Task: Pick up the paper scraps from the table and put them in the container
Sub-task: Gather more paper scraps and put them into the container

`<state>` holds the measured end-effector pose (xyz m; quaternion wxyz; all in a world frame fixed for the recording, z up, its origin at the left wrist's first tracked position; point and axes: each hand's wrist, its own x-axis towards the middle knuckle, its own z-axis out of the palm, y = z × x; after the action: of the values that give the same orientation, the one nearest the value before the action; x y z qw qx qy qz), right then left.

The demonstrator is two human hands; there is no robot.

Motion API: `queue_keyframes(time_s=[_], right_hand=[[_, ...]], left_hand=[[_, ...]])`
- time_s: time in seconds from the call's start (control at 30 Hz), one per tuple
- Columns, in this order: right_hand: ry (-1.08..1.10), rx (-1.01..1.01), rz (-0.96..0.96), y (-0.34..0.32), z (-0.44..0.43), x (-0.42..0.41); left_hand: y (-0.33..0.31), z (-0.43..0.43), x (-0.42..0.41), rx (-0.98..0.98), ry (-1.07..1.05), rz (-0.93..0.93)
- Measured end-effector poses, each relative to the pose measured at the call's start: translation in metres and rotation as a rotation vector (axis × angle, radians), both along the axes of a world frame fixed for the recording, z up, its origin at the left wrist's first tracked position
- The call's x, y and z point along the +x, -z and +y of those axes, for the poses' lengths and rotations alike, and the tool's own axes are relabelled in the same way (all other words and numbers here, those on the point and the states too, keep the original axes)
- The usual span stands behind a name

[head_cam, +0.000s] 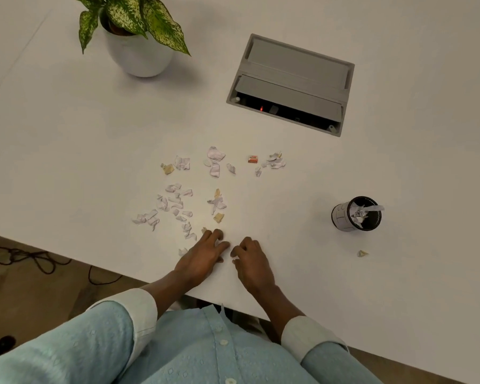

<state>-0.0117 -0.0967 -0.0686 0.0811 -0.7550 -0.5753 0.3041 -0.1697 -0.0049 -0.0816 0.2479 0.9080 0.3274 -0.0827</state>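
Several crumpled paper scraps [178, 206] lie scattered over the middle of the white table [67, 151], with another group [215, 160] farther back and a small orange piece [253, 159] beside it. A small round black container [356, 214] stands at the right with crumpled paper inside. One tan scrap [362, 253] lies alone in front of it. My left hand [203, 256] rests flat near the table's front edge, fingertips touching the nearest scraps. My right hand [251, 261] is beside it, fingers curled; whether it holds a scrap is hidden.
A potted plant [139, 48] in a white pot stands at the back left. A grey cable box [291, 84] with an open flap is set into the table at the back. The table's front edge runs just under my wrists.
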Motion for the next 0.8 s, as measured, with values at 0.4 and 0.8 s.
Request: queue_keyframes(time_s=[0.4, 0.8], right_hand=[[0.586, 0.005, 0.168, -0.005, -0.009, 0.028], [1.078, 0.398, 0.217, -0.094, -0.035, 0.155]], left_hand=[[-0.001, 0.0, 0.025, -0.023, -0.151, -0.155], [-0.1, -0.01, 0.184, -0.257, -0.342, -0.603]])
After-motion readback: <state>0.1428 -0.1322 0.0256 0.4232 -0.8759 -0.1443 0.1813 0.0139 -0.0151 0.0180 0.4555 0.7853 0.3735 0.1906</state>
